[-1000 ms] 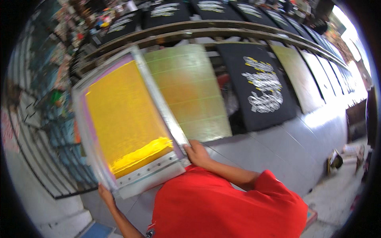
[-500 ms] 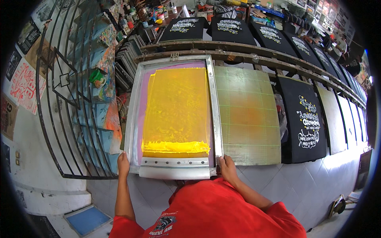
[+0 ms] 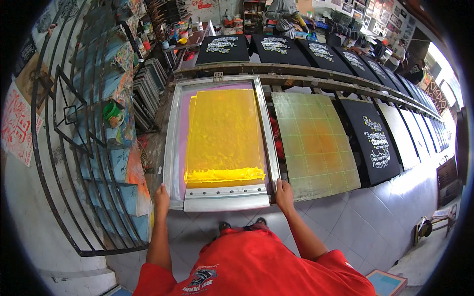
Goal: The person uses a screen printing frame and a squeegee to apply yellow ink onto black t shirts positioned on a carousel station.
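A metal-framed printing screen (image 3: 269, 143) lies in front of me, its mesh covered with yellow ink (image 3: 227, 128). A thick ridge of the ink runs along the near end. Right behind that ridge, a wide metal squeegee (image 3: 227, 200) rests across the screen. My left hand (image 3: 162, 198) grips the frame at its near left corner, fingers closed round the edge. At the near right corner my right hand (image 3: 284, 196) holds the frame in the same way. Whatever lies under the screen is hidden.
To the right are a greenish board (image 3: 316, 148) with grid lines and a black printed shirt (image 3: 370, 140). More black shirts (image 3: 276, 48) line the far rail (image 3: 296, 70). Black metal bars (image 3: 74, 148) stand at the left. A person (image 3: 284, 17) is at the back.
The view has tilted up and shifted. A gap now shows between the screen and the greenish board, where their edges met before. Both hands keep hold of the frame.
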Tool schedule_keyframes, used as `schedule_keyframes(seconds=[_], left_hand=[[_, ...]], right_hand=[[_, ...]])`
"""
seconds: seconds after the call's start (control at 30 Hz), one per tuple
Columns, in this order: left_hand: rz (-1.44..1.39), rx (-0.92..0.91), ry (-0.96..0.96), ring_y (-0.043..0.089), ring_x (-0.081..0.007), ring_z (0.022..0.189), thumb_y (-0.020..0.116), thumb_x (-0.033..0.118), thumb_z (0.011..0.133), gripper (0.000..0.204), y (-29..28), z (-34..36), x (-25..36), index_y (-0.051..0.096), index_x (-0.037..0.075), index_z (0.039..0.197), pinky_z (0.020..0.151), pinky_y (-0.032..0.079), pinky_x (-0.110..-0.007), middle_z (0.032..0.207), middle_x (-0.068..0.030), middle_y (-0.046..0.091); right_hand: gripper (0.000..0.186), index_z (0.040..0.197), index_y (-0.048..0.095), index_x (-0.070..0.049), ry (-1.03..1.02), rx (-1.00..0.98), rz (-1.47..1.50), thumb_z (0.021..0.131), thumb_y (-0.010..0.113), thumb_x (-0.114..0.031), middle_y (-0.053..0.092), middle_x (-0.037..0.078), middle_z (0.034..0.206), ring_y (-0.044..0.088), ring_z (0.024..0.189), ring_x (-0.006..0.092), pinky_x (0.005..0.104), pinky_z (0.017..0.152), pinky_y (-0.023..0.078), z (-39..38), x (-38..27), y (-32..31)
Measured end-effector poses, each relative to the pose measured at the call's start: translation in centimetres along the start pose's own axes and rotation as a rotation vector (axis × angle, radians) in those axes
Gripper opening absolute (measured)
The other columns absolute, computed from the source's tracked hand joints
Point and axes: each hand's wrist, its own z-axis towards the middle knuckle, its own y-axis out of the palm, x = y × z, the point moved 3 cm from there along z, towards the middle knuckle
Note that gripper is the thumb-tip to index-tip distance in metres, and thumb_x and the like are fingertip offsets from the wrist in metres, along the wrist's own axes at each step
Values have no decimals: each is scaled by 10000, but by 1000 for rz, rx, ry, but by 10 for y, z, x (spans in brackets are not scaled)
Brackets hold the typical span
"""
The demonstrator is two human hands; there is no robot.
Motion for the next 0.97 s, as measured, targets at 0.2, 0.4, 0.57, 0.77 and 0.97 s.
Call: schedule_keyframes(seconds=[0.2,0.4,0.57,0.77,0.97], left_hand=[[36,-19,34,599,-488,827,358,381,1014,542,4,22,-10,626,-63,858,732,435,-522,831,-290,633],[142,-102,-20,586,-469,1032,345,384,1016,523,3,25,-15,645,-42,1061,891,456,-475,1045,-289,645],[-125,-506,-410,630,-306,1041,325,541,1009,685,-14,34,-8,388,1,1425,839,506,-387,1235,-179,600],[-535,-297,-391,630,-154,794,560,231,977,187,-100,15,-136,541,72,1074,652,486,-276,1022,-90,645],[-278,-327,-384,613,-136,695,636,48,893,112,-189,38,-285,550,5,949,610,474,-244,815,-57,652]], right_hand=[[443,940,616,68,-25,85,-64,1007,433,-329,627,276,880,603,848,423,451,757,449,2,-6,8],[474,1035,615,77,95,-43,229,1021,410,-351,649,222,912,616,878,315,415,815,457,2,0,7],[520,1243,567,28,145,-16,488,1022,409,-417,629,140,1116,594,1020,250,354,858,470,-27,65,7],[498,1314,486,-45,474,165,506,999,478,-431,590,107,1139,605,916,192,327,702,484,-149,70,23],[545,1409,404,-155,901,-258,270,959,568,-416,618,111,984,634,732,200,343,544,506,-272,234,168]])
